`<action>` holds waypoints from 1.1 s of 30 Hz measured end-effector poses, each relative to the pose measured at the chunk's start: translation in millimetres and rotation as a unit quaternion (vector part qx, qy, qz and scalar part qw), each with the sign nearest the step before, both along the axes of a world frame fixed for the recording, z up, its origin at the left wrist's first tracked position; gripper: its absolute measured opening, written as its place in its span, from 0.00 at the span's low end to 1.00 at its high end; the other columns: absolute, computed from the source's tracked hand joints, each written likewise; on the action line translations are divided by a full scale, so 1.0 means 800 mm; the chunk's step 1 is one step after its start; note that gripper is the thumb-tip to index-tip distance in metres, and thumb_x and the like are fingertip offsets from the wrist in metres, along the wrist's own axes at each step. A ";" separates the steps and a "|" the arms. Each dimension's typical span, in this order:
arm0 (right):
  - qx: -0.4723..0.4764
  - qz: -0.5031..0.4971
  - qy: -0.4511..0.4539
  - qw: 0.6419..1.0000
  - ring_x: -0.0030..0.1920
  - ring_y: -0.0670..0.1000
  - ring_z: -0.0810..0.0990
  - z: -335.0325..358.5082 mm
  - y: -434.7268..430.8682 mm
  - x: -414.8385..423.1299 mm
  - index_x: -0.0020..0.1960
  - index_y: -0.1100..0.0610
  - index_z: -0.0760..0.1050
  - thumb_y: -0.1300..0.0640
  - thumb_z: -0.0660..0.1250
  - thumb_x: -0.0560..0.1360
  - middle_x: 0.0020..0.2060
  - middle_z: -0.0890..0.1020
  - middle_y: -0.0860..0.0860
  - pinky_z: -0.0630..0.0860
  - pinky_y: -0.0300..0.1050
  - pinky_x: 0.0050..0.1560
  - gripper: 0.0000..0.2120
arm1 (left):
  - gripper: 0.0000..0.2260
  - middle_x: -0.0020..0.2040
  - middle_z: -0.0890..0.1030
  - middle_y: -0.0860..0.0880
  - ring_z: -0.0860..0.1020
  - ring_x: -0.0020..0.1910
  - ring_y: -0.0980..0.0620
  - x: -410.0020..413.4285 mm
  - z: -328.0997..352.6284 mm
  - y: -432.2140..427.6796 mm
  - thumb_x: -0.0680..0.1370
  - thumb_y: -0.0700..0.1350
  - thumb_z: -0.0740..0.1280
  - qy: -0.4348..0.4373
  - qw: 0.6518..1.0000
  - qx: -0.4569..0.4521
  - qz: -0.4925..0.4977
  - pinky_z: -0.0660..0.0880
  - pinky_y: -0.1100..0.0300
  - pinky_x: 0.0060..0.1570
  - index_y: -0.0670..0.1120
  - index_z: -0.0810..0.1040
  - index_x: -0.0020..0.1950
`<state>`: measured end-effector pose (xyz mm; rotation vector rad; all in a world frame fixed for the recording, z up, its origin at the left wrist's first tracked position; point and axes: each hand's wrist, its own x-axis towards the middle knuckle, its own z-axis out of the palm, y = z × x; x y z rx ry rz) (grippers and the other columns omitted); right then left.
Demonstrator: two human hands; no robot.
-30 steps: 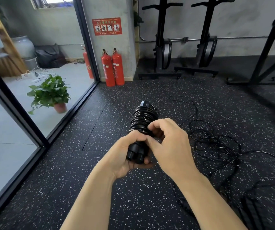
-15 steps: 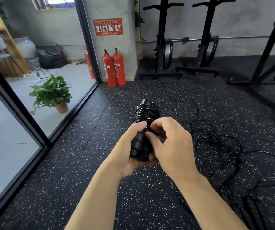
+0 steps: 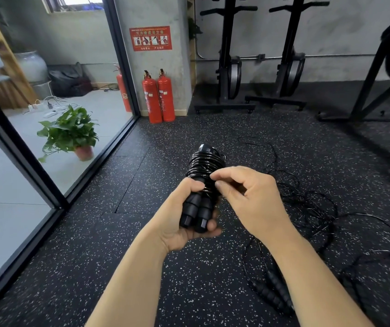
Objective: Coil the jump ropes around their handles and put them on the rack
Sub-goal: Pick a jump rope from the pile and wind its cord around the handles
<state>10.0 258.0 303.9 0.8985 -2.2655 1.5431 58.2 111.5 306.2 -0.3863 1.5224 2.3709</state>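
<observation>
**Wound rope held before you in both hands; more ropes lie loose on the floor.**

Your left hand [image 3: 179, 223] is clenched round the two handles [image 3: 197, 208] at their lower end. Your right hand [image 3: 255, 199], thumb and forefinger together, seems to pinch the last turns of the rope [image 3: 207, 165] wound glossy and tight above. Judge it light, but the thin cord looks slick and springy, so it will likely uncoil if the end is let go. Grip over the turns as well as the handles. The loose ropes [image 3: 311, 204] tangle on the floor [image 3: 142, 267] to your right and are likely to snag. The floor is dark speckled rubber, a glass wall [image 3: 12, 208] stands to your left, and exercise machines [image 3: 227, 67] stand at the back. You cannot tell which frame is the rack.
</observation>
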 end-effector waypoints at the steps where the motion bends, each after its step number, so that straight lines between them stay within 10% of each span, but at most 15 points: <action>1: 0.008 -0.004 0.012 1.000 0.43 0.46 0.81 -0.001 0.000 0.000 0.50 0.54 0.82 0.66 0.70 0.74 0.42 0.82 0.46 0.78 0.44 0.45 0.10 | 0.21 0.34 0.77 0.43 0.74 0.25 0.50 0.000 0.000 0.001 0.64 0.55 0.66 -0.002 1.000 0.001 0.002 0.80 0.54 0.33 0.41 0.79 0.48; 16: 0.098 -0.079 -0.008 0.992 0.37 0.49 0.77 0.002 0.002 0.002 0.40 0.54 0.83 0.51 0.69 0.76 0.36 0.79 0.49 0.74 0.54 0.41 0.10 | 0.11 0.37 0.78 0.41 0.75 0.27 0.46 -0.007 -0.006 0.013 0.79 0.48 0.62 0.031 0.992 -0.092 0.078 0.77 0.57 0.29 0.40 0.79 0.49; 33: 0.025 -0.016 -0.116 0.993 0.31 0.41 0.72 -0.001 -0.003 -0.002 0.39 0.56 0.77 0.57 0.70 0.74 0.31 0.77 0.44 0.69 0.36 0.35 0.06 | 0.21 0.34 0.77 0.43 0.74 0.26 0.48 0.001 0.003 0.008 0.68 0.57 0.68 0.009 0.999 -0.043 0.025 0.79 0.54 0.31 0.41 0.79 0.49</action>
